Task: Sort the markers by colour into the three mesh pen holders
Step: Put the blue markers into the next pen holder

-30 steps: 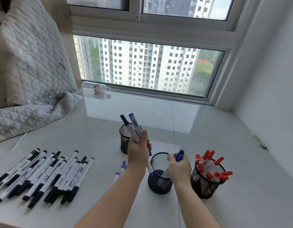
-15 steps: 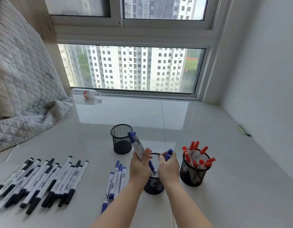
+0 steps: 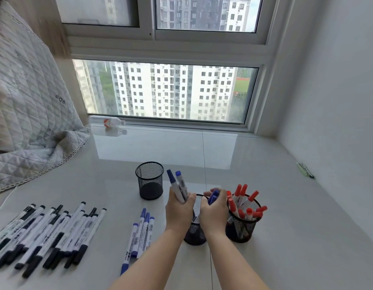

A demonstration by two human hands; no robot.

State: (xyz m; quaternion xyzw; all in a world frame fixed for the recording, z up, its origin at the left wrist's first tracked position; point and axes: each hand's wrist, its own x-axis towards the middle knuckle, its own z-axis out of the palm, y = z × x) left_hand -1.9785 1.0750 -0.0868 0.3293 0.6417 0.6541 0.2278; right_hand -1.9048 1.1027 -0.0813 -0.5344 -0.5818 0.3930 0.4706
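Observation:
Three black mesh pen holders stand on the white sill. The far holder (image 3: pixel 149 181) looks empty. The right holder (image 3: pixel 243 225) is full of red-capped markers (image 3: pixel 242 197). The middle holder (image 3: pixel 195 231) sits between my hands. My left hand (image 3: pixel 178 208) grips two blue-capped markers (image 3: pixel 178 185), caps up, at the holder's left rim. My right hand (image 3: pixel 214 210) holds blue markers (image 3: pixel 212 196) over the holder's mouth. Several more blue markers (image 3: pixel 139 237) lie flat to the left of the holder. A row of several black-capped markers (image 3: pixel 45 233) lies at the far left.
A quilted grey blanket (image 3: pixel 28 114) drapes over the left side. A small bottle (image 3: pixel 108 122) lies by the window frame. The white wall (image 3: pixel 338 101) bounds the right, with a small green object (image 3: pixel 306 169) near its foot.
Both hands came down and together onto the middle holder. The camera tilted down, bringing the loose blue markers into view. My left hand keeps its two blue markers.

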